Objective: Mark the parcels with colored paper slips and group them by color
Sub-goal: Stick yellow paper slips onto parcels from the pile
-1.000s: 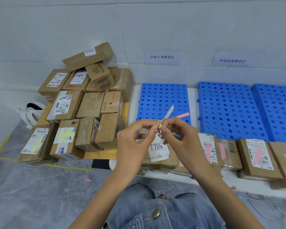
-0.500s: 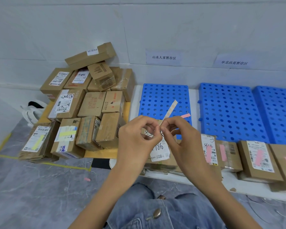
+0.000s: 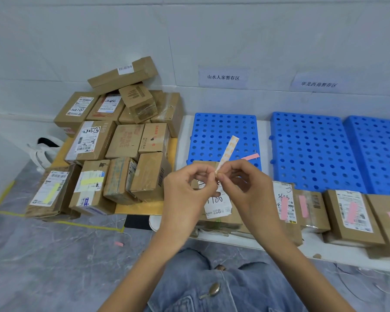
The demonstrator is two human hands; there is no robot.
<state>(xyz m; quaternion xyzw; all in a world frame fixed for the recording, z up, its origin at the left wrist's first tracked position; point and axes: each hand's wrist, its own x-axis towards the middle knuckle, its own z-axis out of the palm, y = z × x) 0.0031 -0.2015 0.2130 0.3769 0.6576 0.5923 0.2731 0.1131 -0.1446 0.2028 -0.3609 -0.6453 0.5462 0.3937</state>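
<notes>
The left hand [image 3: 187, 188] and the right hand [image 3: 245, 185] are held together above the lap, fingers curled, and the lower end of a pale paper slip [image 3: 226, 154] is pinched between the fingertips of both. Three blue perforated pallets [image 3: 309, 149] are laid side by side on a white board [image 3: 182, 140] against the wall. To the left of them, a pile of brown parcels [image 3: 122, 143] is stacked on a yellow sheet, and the two front-left parcels are marked with yellow slips [image 3: 52, 192]. Along the near edge of the board a row of parcels [image 3: 351, 212] is set, each marked with a pink slip. One more parcel [image 3: 218, 206], with a handwritten number on its label, lies just behind the hands and is partly hidden by them. The held slip rises up and to the right from the fingertips, in front of the leftmost pallet. A second ago it was seen nearly edge-on; now its broad face, printed in faint orange, is turned to the camera, while the pinch is unchanged. Whether a coloured layer is stuck to it cannot be made out. A loose pink slip [image 3: 250, 157] has stayed on the leftmost pallet, just right of the held one. A small pink scrap [image 3: 118, 244] lies on the grey floor.
</notes>
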